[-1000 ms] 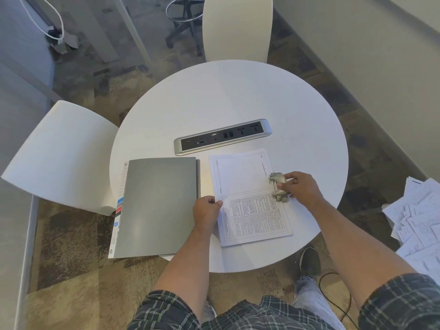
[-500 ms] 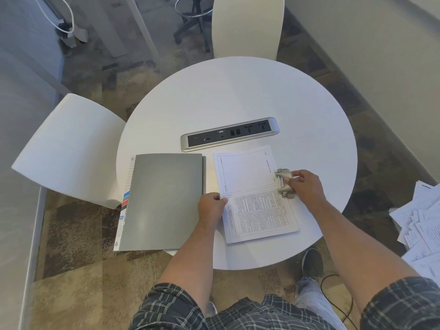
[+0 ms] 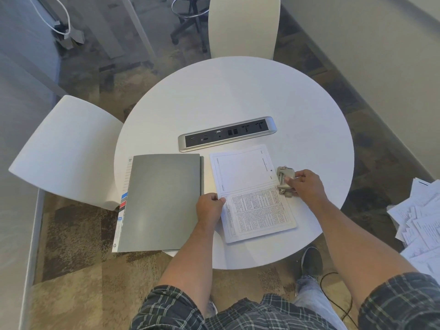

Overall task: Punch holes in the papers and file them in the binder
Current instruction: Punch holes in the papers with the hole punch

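At the table's [image 3: 238, 96] five o'clock edge: lining up the hole punch [image 3: 285, 181] on the papers [image 3: 252, 194].

The right hand [image 3: 306, 186] grips the punch at the stack's three o'clock edge; the left hand [image 3: 209, 208], curled, pins its nine o'clock edge. Best to seat the sheets fully and centred, then press squarely. The closed binder [image 3: 162, 201] lies just beside, at nine o'clock.

Soft even indoor light, faint shadows on white table [image 3: 238, 96], slight softness, wide-angle bending at edges
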Tool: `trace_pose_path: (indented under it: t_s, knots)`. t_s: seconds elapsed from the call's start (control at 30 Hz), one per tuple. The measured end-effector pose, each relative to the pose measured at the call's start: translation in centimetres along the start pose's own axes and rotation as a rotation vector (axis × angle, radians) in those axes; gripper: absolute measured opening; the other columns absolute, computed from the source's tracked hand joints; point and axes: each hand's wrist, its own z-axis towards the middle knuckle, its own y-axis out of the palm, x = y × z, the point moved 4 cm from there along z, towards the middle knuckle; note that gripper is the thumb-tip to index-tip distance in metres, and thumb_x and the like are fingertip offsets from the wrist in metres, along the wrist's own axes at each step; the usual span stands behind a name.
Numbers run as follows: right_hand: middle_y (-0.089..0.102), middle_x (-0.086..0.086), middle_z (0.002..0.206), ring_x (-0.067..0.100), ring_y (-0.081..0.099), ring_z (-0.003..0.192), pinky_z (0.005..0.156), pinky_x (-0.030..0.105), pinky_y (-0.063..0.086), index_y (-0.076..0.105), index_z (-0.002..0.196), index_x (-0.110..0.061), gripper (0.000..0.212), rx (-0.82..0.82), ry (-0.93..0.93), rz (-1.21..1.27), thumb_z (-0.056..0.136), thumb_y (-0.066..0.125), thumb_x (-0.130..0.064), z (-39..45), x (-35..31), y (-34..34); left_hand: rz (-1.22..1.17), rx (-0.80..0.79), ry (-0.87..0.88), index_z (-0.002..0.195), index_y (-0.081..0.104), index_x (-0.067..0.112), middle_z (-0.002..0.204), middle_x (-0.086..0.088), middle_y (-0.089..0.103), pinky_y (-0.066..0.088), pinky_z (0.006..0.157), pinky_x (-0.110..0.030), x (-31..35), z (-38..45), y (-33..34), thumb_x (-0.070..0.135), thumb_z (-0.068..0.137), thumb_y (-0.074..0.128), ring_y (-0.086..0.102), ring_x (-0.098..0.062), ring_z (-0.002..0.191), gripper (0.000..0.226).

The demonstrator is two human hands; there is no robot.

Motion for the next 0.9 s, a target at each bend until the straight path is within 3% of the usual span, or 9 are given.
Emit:
trace_pose_path:
  t_s: [0.1, 0.2, 0.33, 0.47, 0.6, 0.8, 0.9]
  knots:
    - [0.074, 0.013, 0.091, 0.028, 0.072, 0.076, 0.076, 0.047, 0.062, 0.065, 0.094, -0.008, 0.029, -0.001, 0.017, -0.045, 0.086, 0.082, -0.03, 0.0, 0.6, -0.3, 0.001, 0.0, -0.002, 0.09, 0.074, -0.001, 0.088, -0.012, 0.077, 0.06, 0.081, -0.042, -0.1, 0.0, 0.0, 0.019, 0.088, 0.074, 0.064, -0.02, 0.072, 0.02]
    - [0.071, 0.012, 0.078, 0.021, 0.063, 0.067, 0.068, 0.042, 0.06, 0.067, 0.09, -0.004, 0.035, 0.006, 0.03, -0.08, 0.089, 0.078, -0.037, -0.3, 1.1, -0.2, -0.01, -0.004, -0.01, 0.089, 0.074, -0.002, 0.089, -0.012, 0.077, 0.06, 0.08, -0.042, -0.2, 0.0, 0.1, 0.019, 0.088, 0.074, 0.064, -0.02, 0.072, 0.021]
    - [0.066, 0.014, 0.078, 0.021, 0.058, 0.064, 0.06, 0.034, 0.049, 0.065, 0.092, 0.001, 0.034, -0.015, 0.038, 0.052, 0.094, 0.073, -0.031, -0.3, 0.9, 0.1, -0.035, 0.006, -0.015, 0.086, 0.074, 0.0, 0.088, -0.01, 0.077, 0.056, 0.069, -0.032, -0.2, -0.2, 0.0, 0.018, 0.089, 0.074, 0.064, -0.019, 0.071, 0.018]
    - [0.066, 0.013, 0.081, 0.019, 0.063, 0.069, 0.07, 0.03, 0.056, 0.064, 0.088, -0.004, 0.027, 0.091, 0.037, 0.284, 0.096, 0.07, -0.029, -1.4, 1.9, -0.2, -0.087, 0.042, -0.051, 0.08, 0.073, 0.002, 0.08, -0.007, 0.074, 0.059, 0.073, -0.036, -0.2, -0.5, 0.1, 0.015, 0.086, 0.074, 0.065, -0.021, 0.07, 0.015]
    - [0.071, 0.013, 0.094, 0.024, 0.071, 0.082, 0.08, 0.037, 0.061, 0.063, 0.092, -0.006, 0.027, 0.196, 0.137, 0.486, 0.097, 0.069, -0.031, -1.8, 3.3, -1.1, -0.111, 0.046, -0.07, 0.078, 0.072, 0.001, 0.08, -0.005, 0.074, 0.059, 0.072, -0.035, -0.4, -0.4, -0.2, 0.014, 0.086, 0.073, 0.068, -0.023, 0.073, 0.015]
    - [0.074, 0.022, 0.093, 0.028, 0.071, 0.072, 0.079, 0.051, 0.061, 0.062, 0.085, -0.004, 0.028, 0.178, 0.076, 0.161, 0.096, 0.071, -0.028, -0.5, 1.8, -2.2, -0.097, 0.016, -0.041, 0.085, 0.075, 0.004, 0.087, -0.006, 0.077, 0.058, 0.074, -0.031, -0.2, -0.6, -0.3, 0.013, 0.089, 0.072, 0.071, -0.022, 0.079, 0.01]
    - [0.075, 0.016, 0.096, 0.027, 0.07, 0.076, 0.074, 0.046, 0.059, 0.065, 0.095, -0.006, 0.03, 0.28, 0.098, -0.115, 0.098, 0.064, -0.036, -0.2, 0.8, -3.1, -0.061, 0.005, -0.017, 0.088, 0.075, 0.002, 0.088, -0.007, 0.076, 0.055, 0.073, -0.029, -0.2, -0.7, -0.4, 0.013, 0.089, 0.072, 0.068, -0.02, 0.077, 0.011]
